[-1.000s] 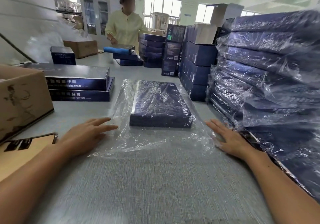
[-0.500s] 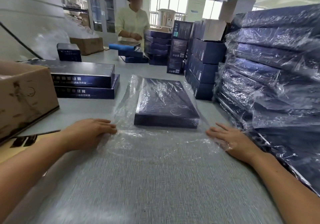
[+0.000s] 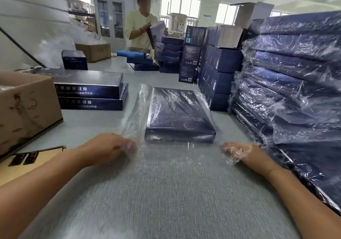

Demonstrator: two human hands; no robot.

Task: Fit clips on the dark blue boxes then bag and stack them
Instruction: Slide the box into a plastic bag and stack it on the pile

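A: Where is the dark blue box (image 3: pixel 180 116) sat?

B: Flat on the table (image 3: pixel 166 192), already sleeved in the clear bag (image 3: pixel 137 113). It is just beyond the fingertips of both hands, centred between them. The open bag mouth lies at the fingers.

A: Finger state?

B: Left hand (image 3: pixel 110 147): fingers curled down onto the film at the mouth's left corner; pinch or press cannot be told, blurred. Right hand (image 3: pixel 239 152): fingers loosely spread, film draped over them, nothing clearly gripped.

A: Handling?

B: Box judged rigid card, light to moderate, flat-sided, so it is best taken by the long edges through the film. Film is thin, slippery and crinkly; slack should be gathered before lifting to the bagged stack (image 3: pixel 295 83) beyond the right fingers.
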